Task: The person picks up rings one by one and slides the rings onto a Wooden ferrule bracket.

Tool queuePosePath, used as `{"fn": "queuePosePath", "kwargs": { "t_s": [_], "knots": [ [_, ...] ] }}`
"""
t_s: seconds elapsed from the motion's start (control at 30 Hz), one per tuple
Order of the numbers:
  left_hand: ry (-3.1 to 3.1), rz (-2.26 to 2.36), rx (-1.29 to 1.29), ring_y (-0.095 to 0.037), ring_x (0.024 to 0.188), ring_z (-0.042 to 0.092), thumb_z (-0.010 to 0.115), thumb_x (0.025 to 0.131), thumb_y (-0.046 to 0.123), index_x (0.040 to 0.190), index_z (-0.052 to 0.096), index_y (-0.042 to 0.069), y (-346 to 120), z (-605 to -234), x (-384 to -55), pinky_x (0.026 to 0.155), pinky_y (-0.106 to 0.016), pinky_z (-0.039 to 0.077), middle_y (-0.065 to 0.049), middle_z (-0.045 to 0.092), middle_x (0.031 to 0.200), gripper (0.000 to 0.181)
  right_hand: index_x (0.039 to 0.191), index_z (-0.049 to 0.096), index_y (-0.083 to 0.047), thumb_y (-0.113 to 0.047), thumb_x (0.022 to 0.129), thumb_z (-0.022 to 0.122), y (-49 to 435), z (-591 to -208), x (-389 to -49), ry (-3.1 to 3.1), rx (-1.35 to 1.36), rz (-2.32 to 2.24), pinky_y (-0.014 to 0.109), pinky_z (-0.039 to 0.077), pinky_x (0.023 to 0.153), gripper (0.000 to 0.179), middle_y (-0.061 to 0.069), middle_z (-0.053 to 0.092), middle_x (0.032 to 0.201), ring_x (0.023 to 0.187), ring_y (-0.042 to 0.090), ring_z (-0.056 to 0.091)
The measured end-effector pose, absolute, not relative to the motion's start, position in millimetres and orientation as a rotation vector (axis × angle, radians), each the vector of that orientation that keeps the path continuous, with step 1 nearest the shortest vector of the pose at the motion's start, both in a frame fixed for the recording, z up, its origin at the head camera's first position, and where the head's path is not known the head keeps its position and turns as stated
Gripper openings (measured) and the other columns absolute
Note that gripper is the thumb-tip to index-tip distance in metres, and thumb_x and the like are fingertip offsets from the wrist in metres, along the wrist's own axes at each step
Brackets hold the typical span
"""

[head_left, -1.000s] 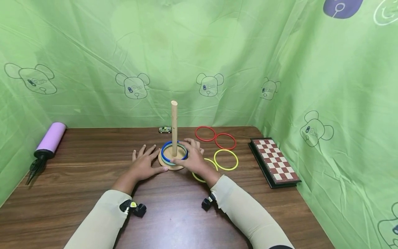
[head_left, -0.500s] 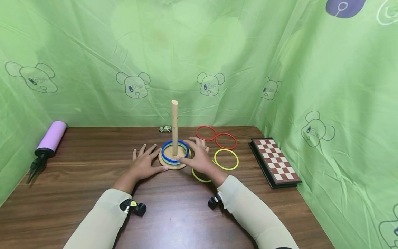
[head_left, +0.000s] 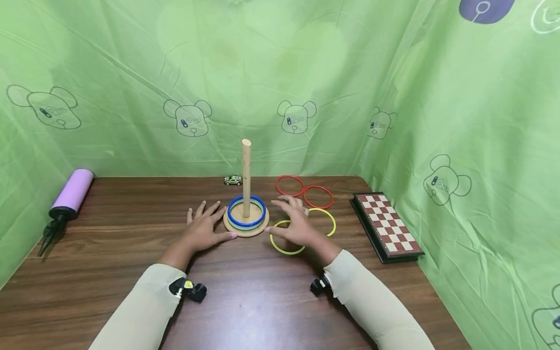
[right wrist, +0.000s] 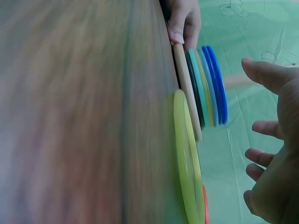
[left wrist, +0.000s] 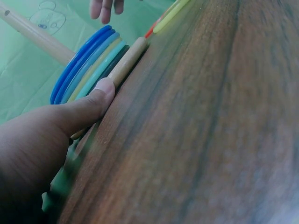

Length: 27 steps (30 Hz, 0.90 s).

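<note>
- Pale wooden peg stand [head_left: 247,180] with round base, upright on brown wood-grain bench [head_left: 245,291].
- Stack of glossy blue, yellow and green rings [right wrist: 208,88] around the peg, blue uppermost.
- Left hand [head_left: 204,233]: fingers spread, thumb touching the base's rim.
- Right hand [head_left: 296,227]: fingers parted, apart from stand, above two thin yellow rings [right wrist: 179,126].
- Two thin red rings [head_left: 304,189] lie just beyond.

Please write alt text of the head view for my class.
A person's left hand touches a wooden base; rings, blue on top, circle its upright post. The right hand, holding nothing, hangs above two yellow rings. Two red rings lie behind.
</note>
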State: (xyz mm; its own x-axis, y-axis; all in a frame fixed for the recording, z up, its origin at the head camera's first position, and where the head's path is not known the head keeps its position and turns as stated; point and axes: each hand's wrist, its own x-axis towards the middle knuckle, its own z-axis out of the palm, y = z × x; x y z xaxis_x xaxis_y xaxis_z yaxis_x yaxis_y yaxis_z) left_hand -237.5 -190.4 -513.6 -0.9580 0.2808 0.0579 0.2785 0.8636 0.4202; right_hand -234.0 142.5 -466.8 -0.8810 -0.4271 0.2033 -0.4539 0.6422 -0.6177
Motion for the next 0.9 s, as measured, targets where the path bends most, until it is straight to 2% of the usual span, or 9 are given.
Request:
{"fn": "queuePosePath", "kwargs": {
  "t_s": [0.1, 0.33, 0.47, 0.6, 0.9],
  "knots": [
    [3.019, 0.679, 0.452, -0.056, 0.167, 0.01, 0.071, 0.088, 0.082, 0.169, 0.044, 0.015, -191.2, -513.8, -238.1, 0.127, -0.085, -0.001, -0.018, 0.031, 0.18, 0.109, 0.161, 0.055, -0.022, -0.047, 0.088, 0.091, 153.2, -466.5, -233.0, -2.838, 0.788, 1.063, 0.072, 0.023, 0.118, 0.084, 0.011, 0.041, 0.171, 0.158, 0.037, 0.029],
    [3.004, 0.679, 0.447, -0.055, 0.168, 0.008, 0.071, 0.088, 0.082, 0.17, 0.043, 0.016, -191.3, -513.1, -238.4, 0.127, -0.084, -0.003, -0.017, 0.029, 0.181, 0.109, 0.16, 0.056, -0.017, -0.04, 0.088, 0.093, 179.3, -466.3, -231.6, -2.873, 0.918, 1.077, 0.079, 0.022, 0.118, 0.084, 0.019, 0.042, 0.171, 0.159, 0.044, 0.026],
    [3.011, 0.677, 0.45, -0.055, 0.168, 0.009, 0.072, 0.088, 0.081, 0.169, 0.044, 0.015, -190.6, -512.7, -237.8, 0.127, -0.084, -0.002, -0.017, 0.03, 0.18, 0.108, 0.159, 0.058, -0.016, -0.038, 0.086, 0.095, 193.2, -467.8, -231.3, -2.906, 0.945, 1.107, 0.089, 0.01, 0.121, 0.085, 0.019, 0.041, 0.172, 0.163, 0.052, 0.018],
    [3.02, 0.682, 0.459, -0.057, 0.167, 0.011, 0.072, 0.089, 0.08, 0.168, 0.045, 0.014, -189.9, -511.7, -236.5, 0.126, -0.085, 0.0, -0.019, 0.032, 0.179, 0.107, 0.158, 0.058, -0.013, -0.039, 0.082, 0.098, 203.6, -472.2, -233.2, -2.954, 0.968, 1.083, 0.095, 0.004, 0.117, 0.09, 0.019, 0.042, 0.172, 0.164, 0.058, 0.015],
    [3.01, 0.682, 0.448, -0.056, 0.168, 0.009, 0.072, 0.089, 0.08, 0.169, 0.044, 0.015, -190.4, -512.7, -236.5, 0.126, -0.085, -0.001, -0.018, 0.03, 0.18, 0.107, 0.155, 0.062, -0.015, -0.041, 0.076, 0.101, 215.7, -477.2, -238.5, -3.012, 1.04, 0.956, 0.094, 0.006, 0.118, 0.091, 0.014, 0.046, 0.172, 0.167, 0.052, 0.015]
  ]
}}
